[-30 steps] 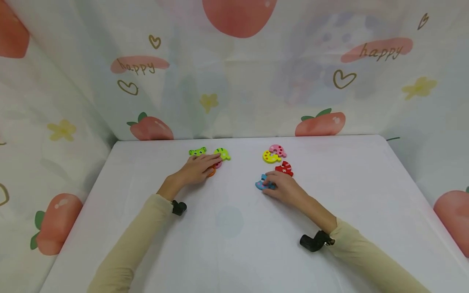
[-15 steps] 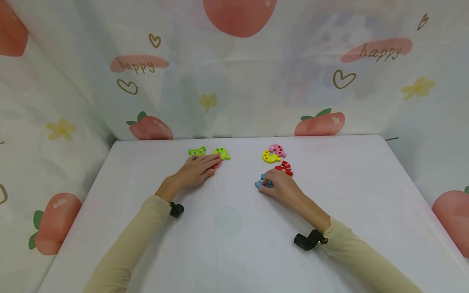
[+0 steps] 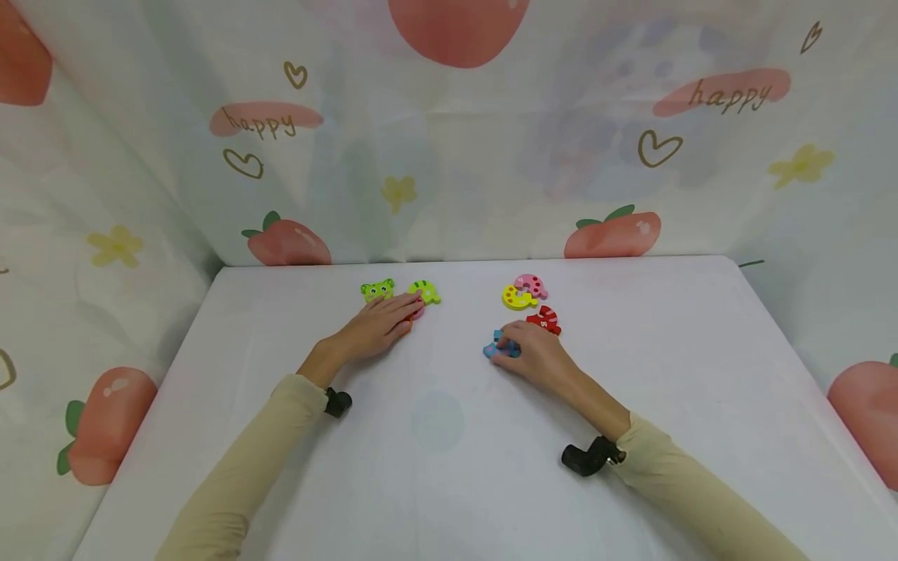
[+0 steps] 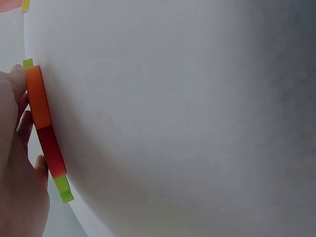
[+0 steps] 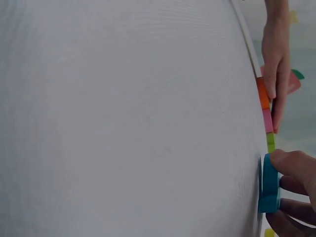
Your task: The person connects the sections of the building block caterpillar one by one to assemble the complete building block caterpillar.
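My left hand point(image 3: 372, 323) lies with extended fingers over an orange piece point(image 4: 38, 96) and a pink-red piece point(image 4: 52, 150), which it mostly hides in the head view. The thumb touches the orange one. A green striped piece point(image 3: 426, 291) sits by its fingertips, and a green animal-face piece point(image 3: 379, 289) lies just behind the hand. Between thumb and fingers, my right hand point(image 3: 546, 354) pinches a blue animal-shaped piece point(image 5: 269, 182), seen edge-on in the right wrist view. Close behind that hand is a red striped piece point(image 3: 546, 320), partly covered.
A yellow spotted piece point(image 3: 517, 298) and a pink spotted piece point(image 3: 532, 285) nestle together near the table's back edge. The white table point(image 3: 435, 499) meets a printed cloth backdrop point(image 3: 449, 156) behind. A black wrist camera point(image 3: 592, 456) sits by the right sleeve.
My right hand has shifted slightly left with the blue piece, tightening its pinch. My left hand has slid a little over the orange piece, so less of that shows.
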`<state>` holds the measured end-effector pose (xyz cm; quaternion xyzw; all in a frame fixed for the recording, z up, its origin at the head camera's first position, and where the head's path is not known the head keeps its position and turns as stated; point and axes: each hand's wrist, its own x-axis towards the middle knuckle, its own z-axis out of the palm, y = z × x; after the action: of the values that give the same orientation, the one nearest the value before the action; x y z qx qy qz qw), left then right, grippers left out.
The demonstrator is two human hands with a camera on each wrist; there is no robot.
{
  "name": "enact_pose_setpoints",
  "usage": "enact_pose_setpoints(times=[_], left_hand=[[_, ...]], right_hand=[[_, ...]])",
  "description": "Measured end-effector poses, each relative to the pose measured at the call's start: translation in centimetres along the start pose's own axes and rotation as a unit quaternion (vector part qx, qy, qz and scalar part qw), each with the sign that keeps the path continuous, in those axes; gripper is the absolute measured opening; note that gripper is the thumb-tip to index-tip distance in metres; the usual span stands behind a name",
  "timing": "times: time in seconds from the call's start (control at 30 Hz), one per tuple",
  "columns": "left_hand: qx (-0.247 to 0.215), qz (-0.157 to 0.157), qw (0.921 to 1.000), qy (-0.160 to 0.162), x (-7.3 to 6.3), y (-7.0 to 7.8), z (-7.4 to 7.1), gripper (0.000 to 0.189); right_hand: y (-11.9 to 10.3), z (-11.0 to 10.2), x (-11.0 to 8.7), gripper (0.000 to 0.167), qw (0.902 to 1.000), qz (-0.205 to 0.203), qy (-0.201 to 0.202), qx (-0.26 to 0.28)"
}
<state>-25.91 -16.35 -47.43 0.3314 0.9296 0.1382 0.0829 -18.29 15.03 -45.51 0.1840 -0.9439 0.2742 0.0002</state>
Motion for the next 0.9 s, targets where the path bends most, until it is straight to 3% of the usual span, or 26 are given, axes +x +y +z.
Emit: enact_pose_setpoints(times=[0.23, 0.47, 0.9], left_hand=[[-0.006, 0.004, 1.0, 0.001, 0.1, 0.1, -0.2, 0.05], [-0.007, -0.004, 1.0, -0.006, 0.0, 0.1, -0.2, 0.05], [0.009, -0.013, 0.9996, -0.023, 0.2, 0.5, -0.6, 0.05]], right_hand=[[-0.3, 0.2, 0.4, 0.047, 0.9999, 0.013, 0.008, 0.007], [-0.7, 0.5, 1.1, 0.046, 0.9989, -0.02, 0.04, 0.018], [-2.6, 2.3, 7.9, 0.047, 0.9974, -0.049, 0.021, 0.049]])
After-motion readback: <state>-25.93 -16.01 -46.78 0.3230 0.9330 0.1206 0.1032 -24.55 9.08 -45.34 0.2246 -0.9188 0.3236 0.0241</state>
